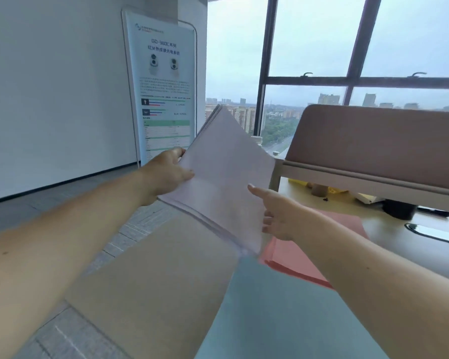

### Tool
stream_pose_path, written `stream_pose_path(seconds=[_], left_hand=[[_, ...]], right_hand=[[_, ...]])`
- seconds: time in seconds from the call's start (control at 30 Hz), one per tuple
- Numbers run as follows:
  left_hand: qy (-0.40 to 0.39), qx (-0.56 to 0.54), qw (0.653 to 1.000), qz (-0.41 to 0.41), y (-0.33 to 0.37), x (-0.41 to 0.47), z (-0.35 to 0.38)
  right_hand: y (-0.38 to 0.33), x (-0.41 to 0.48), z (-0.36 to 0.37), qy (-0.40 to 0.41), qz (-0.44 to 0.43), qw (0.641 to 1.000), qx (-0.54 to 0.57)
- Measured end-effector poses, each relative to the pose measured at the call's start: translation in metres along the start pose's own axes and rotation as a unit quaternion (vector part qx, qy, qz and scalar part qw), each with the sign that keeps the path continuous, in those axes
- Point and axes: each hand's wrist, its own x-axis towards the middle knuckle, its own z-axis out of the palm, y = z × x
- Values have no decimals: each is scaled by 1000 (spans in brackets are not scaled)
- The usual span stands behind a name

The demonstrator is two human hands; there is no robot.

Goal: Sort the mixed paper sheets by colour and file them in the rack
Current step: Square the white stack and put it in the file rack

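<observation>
One poster (163, 86) reads GD-380C; left hand (166, 174) grips sheets (223, 172).

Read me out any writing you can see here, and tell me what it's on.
Banner stand, heading: "GD-380C系列"
Same banner, below: "红外热成像光电系统"
Its logo line, paragraph and tables: too blurred to read.
Pale sheets: no print visible.

- The left hand (166, 174) showed only its thumb on the lilac stack (226, 182); its fingers lay hidden behind the sheets.
- Whether the right hand (278, 213) gripped the stack's edge I could not tell, since its lower fingers were blurred.
- The pink sheets (296, 255) lay partly covered by the right forearm and the stack.
- The teal sheet (283, 320) ran off the bottom edge.
- The poster (163, 86) carried small print too blurred to read.
</observation>
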Motion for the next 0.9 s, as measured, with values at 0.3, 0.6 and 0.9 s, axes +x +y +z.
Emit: stream_pose_path(seconds=[0.3, 0.6, 0.9], left_hand=[[-29, -210, 974, 79, 90, -99, 85], [-31, -228, 958, 171, 226, -154, 290], [-69, -211, 950, 218, 255, -211, 467]], right_hand=[[-45, -143, -128, 131, -315, 937, -68], [-19, -274, -336, 279, -436, 843, -146], [68, -318, -481, 361, -398, 830, -149]])
